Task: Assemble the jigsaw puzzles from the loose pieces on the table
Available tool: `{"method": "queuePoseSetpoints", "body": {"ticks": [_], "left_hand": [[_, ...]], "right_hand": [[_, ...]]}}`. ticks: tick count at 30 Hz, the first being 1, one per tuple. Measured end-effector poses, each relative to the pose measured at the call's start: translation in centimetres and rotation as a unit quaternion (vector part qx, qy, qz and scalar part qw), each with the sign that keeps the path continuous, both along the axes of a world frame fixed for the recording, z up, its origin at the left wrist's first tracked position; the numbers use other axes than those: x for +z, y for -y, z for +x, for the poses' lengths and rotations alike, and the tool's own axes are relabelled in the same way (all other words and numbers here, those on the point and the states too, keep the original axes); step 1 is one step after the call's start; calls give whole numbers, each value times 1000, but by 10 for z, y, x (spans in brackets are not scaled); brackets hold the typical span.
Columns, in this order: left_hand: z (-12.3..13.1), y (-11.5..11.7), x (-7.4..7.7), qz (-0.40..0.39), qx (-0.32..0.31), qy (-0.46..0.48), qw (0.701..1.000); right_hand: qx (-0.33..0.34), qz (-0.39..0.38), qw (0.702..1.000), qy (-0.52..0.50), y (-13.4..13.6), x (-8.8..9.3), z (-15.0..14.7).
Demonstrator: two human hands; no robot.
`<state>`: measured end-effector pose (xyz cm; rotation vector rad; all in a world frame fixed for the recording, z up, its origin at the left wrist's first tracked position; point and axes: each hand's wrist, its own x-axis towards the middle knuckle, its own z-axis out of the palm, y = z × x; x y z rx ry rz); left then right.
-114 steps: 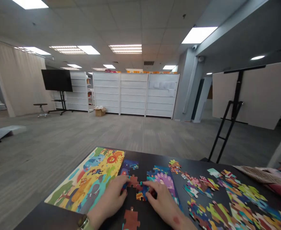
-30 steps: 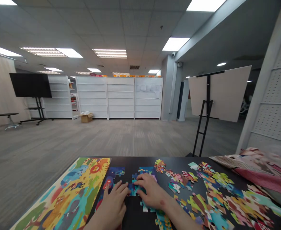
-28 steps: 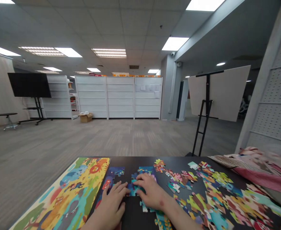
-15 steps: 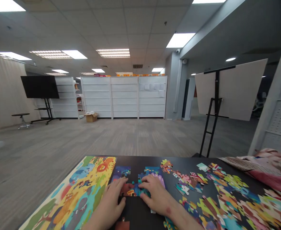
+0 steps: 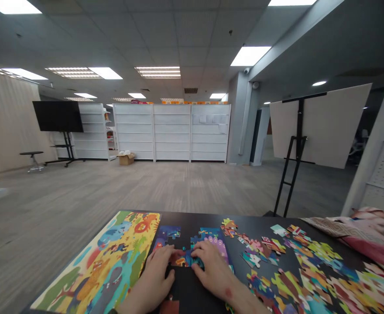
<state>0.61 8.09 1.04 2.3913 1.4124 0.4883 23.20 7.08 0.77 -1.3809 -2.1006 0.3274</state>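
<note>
- brown piece [image 5: 169, 305]: lies face down at the near table edge, at 6 o'clock of the hands, touched by neither.
- left hand [image 5: 156, 277]: palm down, wrist low, fingers stretched toward 1 o'clock. the tips lie flat on the left end of the joined pieces [image 5: 180, 260]. the hand is spread and encloses nothing.
- right hand [image 5: 211, 270]: palm down, fingers bent, pointing toward 10 o'clock. the tips press on the teal right end of the same pieces, with the thumb along the near edge. whether it pinches that edge cannot be told.
- joined pieces: a short red, orange and teal strip lying flat on the black table [image 5: 192, 220], between the two sets of fingertips.
- handling, judged: thin card, light and fairly stiff, likely to slide on the smooth top. the knob joints look easy to bend or pull apart, so hold at the flat edges or press from above, and do not lift by one end.
- purple section [image 5: 218, 246]: assembled, touching the right fingers at 1 o'clock.
- blue cluster [image 5: 168, 232]: at 11 o'clock, just beyond the left fingertips.
- picture sheet [image 5: 107, 261]: lies flat at 9 o'clock, beside the left hand.
- loose pieces [image 5: 293, 270]: scattered from 2 to 4 o'clock, well apart from the hands.
- patterned cloth [image 5: 368, 231]: at the far right table edge.
- far room: board on a stand [image 5: 319, 126] at 2 o'clock, white cabinets [image 5: 172, 133] at 12 o'clock, dark screen [image 5: 57, 116] at 10 o'clock.
</note>
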Motion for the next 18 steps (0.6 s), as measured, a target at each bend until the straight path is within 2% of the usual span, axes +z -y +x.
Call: {"method": "queuePoseSetpoints", "body": {"ticks": [7, 14, 18], "left_hand": [[-1, -5, -10, 7, 9, 10, 1000], [-1, 3, 3, 29, -23, -17, 999], [2, 6, 8, 32, -19, -46, 998]], "right_hand": [[-10, -9, 1000, -12, -3, -7, -1], [-25, -25, 999, 14, 2, 0, 3], [-13, -37, 999, 16, 3, 3, 9]]}}
